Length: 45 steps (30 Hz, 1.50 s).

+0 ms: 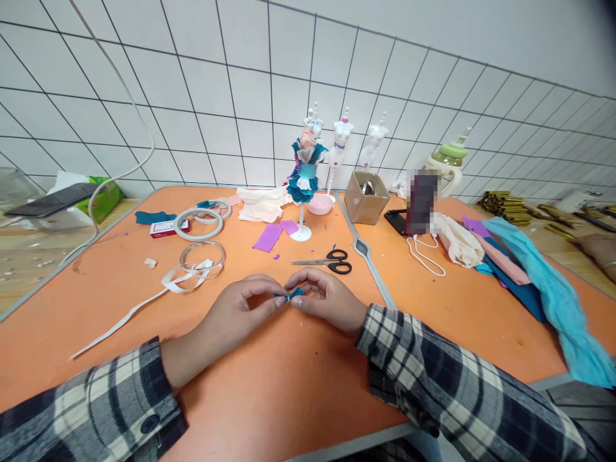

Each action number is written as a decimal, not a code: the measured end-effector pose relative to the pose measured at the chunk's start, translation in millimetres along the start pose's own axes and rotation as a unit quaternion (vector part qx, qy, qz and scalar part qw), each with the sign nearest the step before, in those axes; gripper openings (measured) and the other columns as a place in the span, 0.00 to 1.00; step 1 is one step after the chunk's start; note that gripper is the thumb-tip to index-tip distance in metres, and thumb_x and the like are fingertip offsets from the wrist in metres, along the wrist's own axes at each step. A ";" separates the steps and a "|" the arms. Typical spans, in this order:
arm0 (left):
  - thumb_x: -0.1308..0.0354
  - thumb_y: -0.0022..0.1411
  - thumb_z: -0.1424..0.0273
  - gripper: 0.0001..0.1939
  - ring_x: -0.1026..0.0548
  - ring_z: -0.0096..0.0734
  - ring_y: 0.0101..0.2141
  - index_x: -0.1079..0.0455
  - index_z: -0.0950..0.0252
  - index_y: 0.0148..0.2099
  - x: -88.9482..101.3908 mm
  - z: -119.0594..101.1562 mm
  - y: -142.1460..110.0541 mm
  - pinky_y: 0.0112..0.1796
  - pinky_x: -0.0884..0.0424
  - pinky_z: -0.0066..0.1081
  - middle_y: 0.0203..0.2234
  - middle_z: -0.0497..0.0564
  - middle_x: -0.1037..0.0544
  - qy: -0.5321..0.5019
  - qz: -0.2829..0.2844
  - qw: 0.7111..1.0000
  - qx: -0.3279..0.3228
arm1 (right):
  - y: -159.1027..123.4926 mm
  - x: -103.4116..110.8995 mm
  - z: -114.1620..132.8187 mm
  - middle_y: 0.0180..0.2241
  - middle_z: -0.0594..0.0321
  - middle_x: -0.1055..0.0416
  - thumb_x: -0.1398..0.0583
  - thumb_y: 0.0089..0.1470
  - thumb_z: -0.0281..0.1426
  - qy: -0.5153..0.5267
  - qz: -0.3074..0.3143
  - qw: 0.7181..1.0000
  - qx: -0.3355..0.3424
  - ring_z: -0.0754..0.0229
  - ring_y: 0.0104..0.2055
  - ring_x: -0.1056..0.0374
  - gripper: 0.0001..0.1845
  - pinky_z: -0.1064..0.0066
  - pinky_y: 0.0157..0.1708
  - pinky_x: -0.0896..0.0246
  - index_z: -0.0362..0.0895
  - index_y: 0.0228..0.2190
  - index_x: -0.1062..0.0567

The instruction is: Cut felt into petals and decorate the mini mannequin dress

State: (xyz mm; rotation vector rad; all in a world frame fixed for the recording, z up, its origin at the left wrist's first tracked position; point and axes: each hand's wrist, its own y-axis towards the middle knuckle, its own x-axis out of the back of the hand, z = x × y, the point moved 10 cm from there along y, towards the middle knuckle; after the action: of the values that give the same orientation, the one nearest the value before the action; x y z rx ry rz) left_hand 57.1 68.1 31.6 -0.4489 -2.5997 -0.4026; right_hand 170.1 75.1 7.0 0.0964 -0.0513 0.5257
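Gripping one small blue bundle (297, 293) at frame centre, pinched by the fingertips of left hand (235, 305) and right hand (332, 298). Probably crepe paper, though mostly hidden; could tear or slip if tugged unevenly. Counted above: one pair of scissors (330, 260), one carton (363, 202), one bowl (321, 205).

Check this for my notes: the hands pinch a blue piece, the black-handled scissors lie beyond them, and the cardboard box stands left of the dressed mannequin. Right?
Not quite: in the head view, the cardboard box stands right of the dressed mannequin. The left hand and right hand do pinch a blue piece, and the black-handled scissors lie beyond them.
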 end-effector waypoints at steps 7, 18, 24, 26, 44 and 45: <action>0.40 0.57 0.61 0.12 0.22 0.42 0.41 0.22 0.61 0.41 4.2 8.5 -1.3 0.48 0.29 0.39 0.38 0.53 0.18 0.020 -0.012 0.999 0.035 | 0.5 13.3 -8.1 0.27 0.65 0.33 0.37 0.46 0.34 0.013 -0.072 0.997 -0.027 0.65 0.27 0.38 0.10 0.74 0.22 0.34 0.42 0.32 0.26; 0.45 0.61 0.56 0.16 0.25 0.36 0.33 0.26 0.63 0.32 -2.3 13.3 0.1 0.37 0.30 0.32 0.30 0.49 0.21 -0.002 0.015 0.998 0.056 | -2.2 14.0 -7.2 0.29 0.63 0.30 0.36 0.48 0.35 0.018 -0.105 0.994 -0.027 0.67 0.26 0.36 0.12 0.76 0.22 0.31 0.42 0.36 0.22; 0.46 0.61 0.58 0.16 0.27 0.33 0.30 0.27 0.63 0.30 0.4 8.9 -0.3 0.34 0.31 0.28 0.27 0.48 0.23 0.002 0.003 0.999 0.043 | -3.5 13.1 7.3 0.36 0.61 0.28 0.34 0.46 0.35 -0.055 -0.093 0.994 0.026 0.65 0.32 0.32 0.22 0.72 0.30 0.29 0.44 0.45 0.24; 0.46 0.62 0.58 0.16 0.27 0.33 0.30 0.27 0.64 0.30 0.6 7.4 0.2 0.35 0.31 0.29 0.27 0.48 0.23 0.002 0.004 0.999 0.037 | -3.4 15.0 11.5 0.33 0.62 0.26 0.34 0.46 0.32 -0.092 -0.106 0.989 0.050 0.65 0.31 0.31 0.15 0.70 0.35 0.30 0.43 0.39 0.22; 0.47 0.66 0.65 0.11 0.35 0.48 0.53 0.22 0.52 0.42 -5.9 -23.0 -10.4 0.52 0.46 0.50 0.48 0.50 0.24 0.311 -0.012 0.938 -0.153 | -8.9 3.8 34.5 0.29 0.63 0.28 0.37 0.52 0.28 -0.225 -0.089 0.962 0.125 0.65 0.29 0.34 0.05 0.74 0.29 0.38 0.43 0.34 0.22; 0.47 0.66 0.65 0.11 0.34 0.48 0.52 0.22 0.52 0.42 -3.6 -22.3 -9.6 0.52 0.45 0.49 0.47 0.51 0.23 0.303 -0.016 0.941 -0.153 | -8.0 6.9 34.2 0.31 0.63 0.27 0.37 0.53 0.29 -0.222 -0.088 0.963 0.123 0.64 0.30 0.33 0.08 0.74 0.29 0.38 0.43 0.37 0.23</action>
State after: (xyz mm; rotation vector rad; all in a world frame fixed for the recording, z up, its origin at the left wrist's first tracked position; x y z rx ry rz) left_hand 65.3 50.7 46.8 -0.3172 -1.9514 -0.8190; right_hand 179.3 68.1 40.8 0.4575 -0.4129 0.3230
